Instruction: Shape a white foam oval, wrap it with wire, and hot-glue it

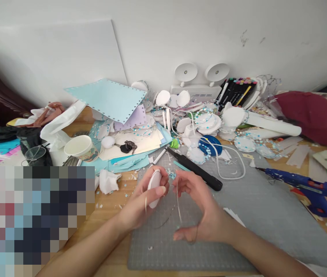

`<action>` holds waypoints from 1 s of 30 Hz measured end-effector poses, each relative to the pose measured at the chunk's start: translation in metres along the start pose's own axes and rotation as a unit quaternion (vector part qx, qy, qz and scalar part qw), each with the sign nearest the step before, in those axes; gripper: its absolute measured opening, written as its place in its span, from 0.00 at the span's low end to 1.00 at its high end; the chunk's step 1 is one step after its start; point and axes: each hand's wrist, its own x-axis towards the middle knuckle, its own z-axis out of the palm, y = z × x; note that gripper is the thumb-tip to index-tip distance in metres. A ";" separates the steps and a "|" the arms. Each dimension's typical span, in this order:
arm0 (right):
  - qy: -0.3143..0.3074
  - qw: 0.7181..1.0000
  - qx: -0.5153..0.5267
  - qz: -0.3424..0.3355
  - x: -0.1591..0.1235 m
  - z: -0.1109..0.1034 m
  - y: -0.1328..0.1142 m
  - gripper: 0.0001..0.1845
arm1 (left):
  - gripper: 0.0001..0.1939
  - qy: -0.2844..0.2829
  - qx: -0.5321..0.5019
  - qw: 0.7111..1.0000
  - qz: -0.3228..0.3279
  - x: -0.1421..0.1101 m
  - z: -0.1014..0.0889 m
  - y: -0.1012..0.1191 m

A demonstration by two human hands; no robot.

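Observation:
My left hand [149,194] is closed around a thick white disc [154,188], gripping it on edge between thumb and fingers above the cutting mat [152,254]. To its right, my right hand [196,207] is curled with the thumb well apart from the fingers. A thin wire strand [178,204] hangs at its fingertips, with small blue stars [171,175] between the two hands. More fine wire trails below, partly blurred. Just beyond the right hand lies a black tool with a long handle [201,169].
A blue glue gun [304,184] rests at the right. Behind are several white discs trimmed with blue stars [208,123], a white cable [242,165], markers [235,92] and a maroon cap [310,111]. Leftward stand a paper cup [79,148] and coloured sheets [108,98]. A pixelated patch hides the lower left.

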 end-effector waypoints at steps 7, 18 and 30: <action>0.038 0.973 -0.203 -0.106 -0.005 0.013 0.007 0.51 | 0.18 0.007 0.014 1.000 0.006 -0.003 0.002 -0.005; 0.088 0.973 -0.178 -0.115 -0.008 0.012 0.003 0.48 | 0.22 -0.049 -0.041 0.998 -0.019 -0.003 0.005 0.001; 0.040 0.975 0.208 0.065 0.008 -0.004 -0.002 0.48 | 0.34 -0.042 -0.096 0.993 -0.047 0.002 0.003 0.004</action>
